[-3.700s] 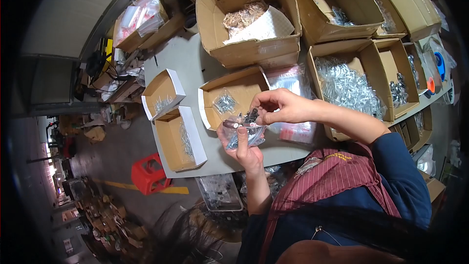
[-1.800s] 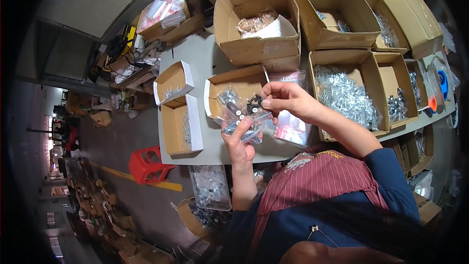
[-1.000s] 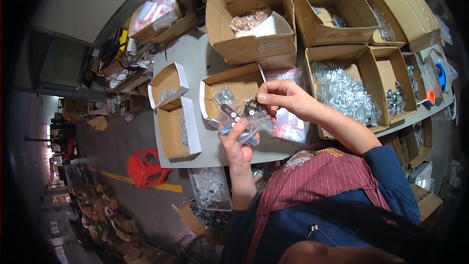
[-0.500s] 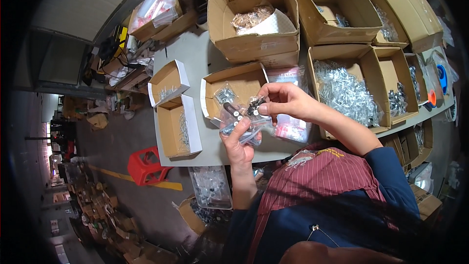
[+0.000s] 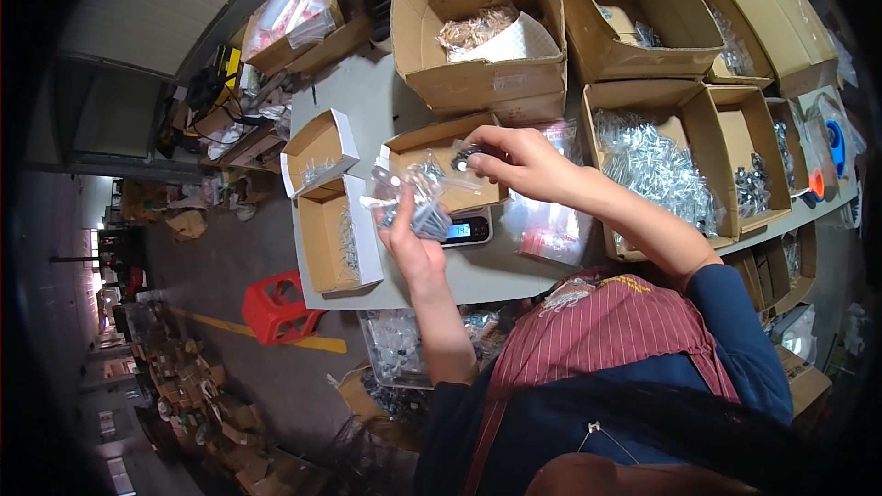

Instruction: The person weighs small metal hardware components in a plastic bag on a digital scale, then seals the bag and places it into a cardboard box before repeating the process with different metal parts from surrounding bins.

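Left hand (image 5: pixel 412 248) raised over the near edge of the desk (image 5: pixel 367 101), fingers closed around a clear plastic bag (image 5: pixel 415 195) with small grey metal parts inside. I read the bag as upright, its mouth toward the right hand.

Right hand (image 5: pixel 519 162) just beside and above the bag, fingertips pinched on a small dark metal part (image 5: pixel 462 157) held at the bag's upper edge. I cannot tell whether the part touches the plastic.

Directly under both hands: a small digital scale (image 5: pixel 467 231) with a lit display, sitting on the desk. Behind the hands, a low open cardboard box (image 5: pixel 432 138), partly hidden by them. To the right of the scale, a flat clear bag with a pink label (image 5: pixel 549 231) lying on the desk.

Further left: two small open cartons (image 5: pixel 333 191), one behind the other, each with a few shiny parts in it. Further right: a large carton filled with silvery packed parts (image 5: pixel 654 170), more cartons beyond it. At the far side of the desk, a tall carton with brownish parts (image 5: pixel 478 32).

On the floor at lower left, a red plastic stool (image 5: pixel 274 308).
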Tool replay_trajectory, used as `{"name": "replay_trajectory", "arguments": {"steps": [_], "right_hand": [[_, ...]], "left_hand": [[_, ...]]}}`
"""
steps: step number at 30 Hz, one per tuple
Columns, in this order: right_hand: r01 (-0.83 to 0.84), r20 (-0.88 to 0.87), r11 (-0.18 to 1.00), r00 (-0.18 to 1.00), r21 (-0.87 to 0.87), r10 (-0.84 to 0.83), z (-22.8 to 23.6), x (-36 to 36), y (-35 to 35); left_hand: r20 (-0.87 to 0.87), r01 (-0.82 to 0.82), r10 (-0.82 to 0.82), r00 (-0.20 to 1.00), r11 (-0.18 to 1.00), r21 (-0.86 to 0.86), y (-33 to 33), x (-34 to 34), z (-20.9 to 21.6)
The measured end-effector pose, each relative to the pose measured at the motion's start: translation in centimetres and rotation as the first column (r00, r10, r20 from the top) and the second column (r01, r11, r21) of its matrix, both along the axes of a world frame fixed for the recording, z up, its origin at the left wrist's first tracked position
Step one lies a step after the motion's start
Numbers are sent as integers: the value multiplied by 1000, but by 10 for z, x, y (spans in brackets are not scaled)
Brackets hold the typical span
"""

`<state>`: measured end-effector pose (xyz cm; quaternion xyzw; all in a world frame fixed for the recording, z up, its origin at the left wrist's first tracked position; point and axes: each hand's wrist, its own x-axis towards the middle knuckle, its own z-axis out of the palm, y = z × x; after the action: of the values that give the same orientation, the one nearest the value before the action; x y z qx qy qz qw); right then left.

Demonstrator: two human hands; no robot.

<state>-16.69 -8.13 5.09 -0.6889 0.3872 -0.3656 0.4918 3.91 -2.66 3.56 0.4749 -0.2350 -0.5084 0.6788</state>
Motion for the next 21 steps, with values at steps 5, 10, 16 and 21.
{"name": "replay_trajectory", "arguments": {"steps": [5,10,16,21], "right_hand": [[-162,-67,986,985,-32,159,-5,7,-6],[-70,66,996,996,63,66,-23,-20,-9],[41,334,943,929,332,-158,-31,-88,3],[133,381,928,884,349,-270,-35,-94,23]], "left_hand": [[154,127,-118,981,991,-50,-33,17,-14],[374,365,-391,841,920,140,-36,21,-21],[756,318,-232,612,947,34,6,-61,-36],[808,393,-589,-29,736,551,23,-142,-100]]}}
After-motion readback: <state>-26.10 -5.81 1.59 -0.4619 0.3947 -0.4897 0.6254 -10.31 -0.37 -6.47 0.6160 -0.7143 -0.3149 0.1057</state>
